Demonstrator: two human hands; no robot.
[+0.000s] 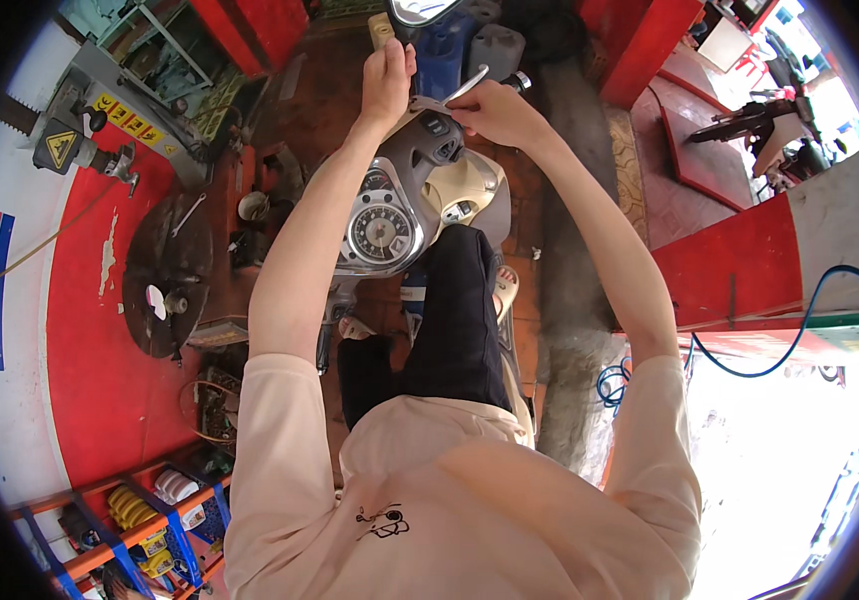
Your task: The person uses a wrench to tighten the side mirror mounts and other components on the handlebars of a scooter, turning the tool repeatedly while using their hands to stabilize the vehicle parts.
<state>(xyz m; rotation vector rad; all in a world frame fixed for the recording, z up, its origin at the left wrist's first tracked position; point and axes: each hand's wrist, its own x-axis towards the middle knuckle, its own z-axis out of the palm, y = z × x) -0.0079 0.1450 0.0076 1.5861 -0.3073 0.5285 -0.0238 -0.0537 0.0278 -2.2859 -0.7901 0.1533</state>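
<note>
A cream and grey motor scooter stands in front of me, its round speedometer [381,233] facing up below my hands. Raised at the far left of the handlebar, my left hand [387,85] is closed round a small tan block-like piece [381,30]; its exact kind does not show. My right hand [500,112] is bent over the grey handlebar cover [434,135], right beside the silver brake lever [468,85]. Its fingers are curled inward, and what they pinch is hidden. Past the hands is a rear-view mirror [424,9].
Blue and grey jugs [497,48] stand beyond the handlebar. To the left, a dark round table [172,270] carries a wrench [189,214], near a wall-side machine [80,145]. An orange and blue rack [115,540] is at lower left; a blue hose [750,374] hangs at right.
</note>
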